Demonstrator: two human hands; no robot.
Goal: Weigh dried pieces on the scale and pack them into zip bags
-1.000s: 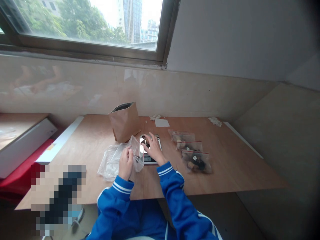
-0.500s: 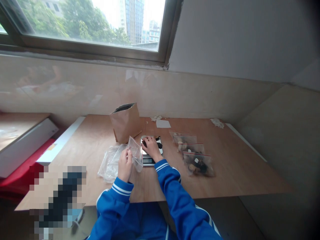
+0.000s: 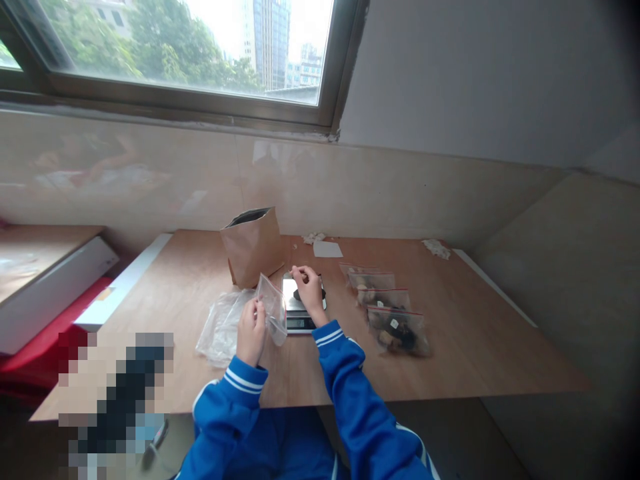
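My left hand point(image 3: 251, 328) is closed on a clear zip bag point(image 3: 273, 307), pinching it near its edge so that it stands up beside the scale. Over the digital scale point(image 3: 292, 307) is my right hand point(image 3: 309, 288), its fingers bent together in a pinch. Something small may be between those fingertips, too small to make out. Dark pieces point(image 3: 298, 295) lie on the scale's shiny plate, partly covered by the right hand. Under and left of the left hand lies a pile of clear plastic bags point(image 3: 220, 330).
An open brown paper bag point(image 3: 254, 247) stands behind the scale. Several filled zip bags point(image 3: 400, 331) lie in a row at the right. A white paper point(image 3: 327, 249) and crumpled tissues point(image 3: 436, 249) are at the table's back. A blurred-out patch point(image 3: 123, 393) covers the front left.
My right hand has lifted from the plate's left part and moved slightly right, its fingers drawing together into a pinch. The left hand still holds the zip bag in the same place.
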